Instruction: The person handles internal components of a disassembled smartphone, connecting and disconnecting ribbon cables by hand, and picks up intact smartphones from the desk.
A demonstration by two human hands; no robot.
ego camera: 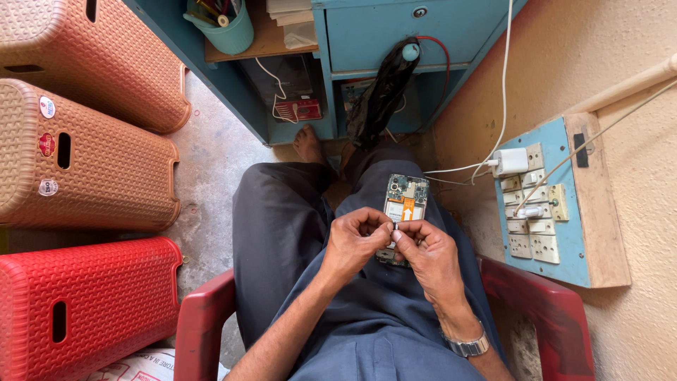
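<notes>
An opened phone with its back off, showing a green circuit board and an orange strip, rests on my lap on dark trousers. My left hand and my right hand meet over its near end. Between their fingertips they pinch a tiny pale part, too small to identify. A metal watch sits on my right wrist.
I sit in a red plastic chair. Red and brown plastic stools lie stacked at left. A blue cabinet stands ahead with a cup of tools. A blue switchboard with a white charger hangs on the right wall.
</notes>
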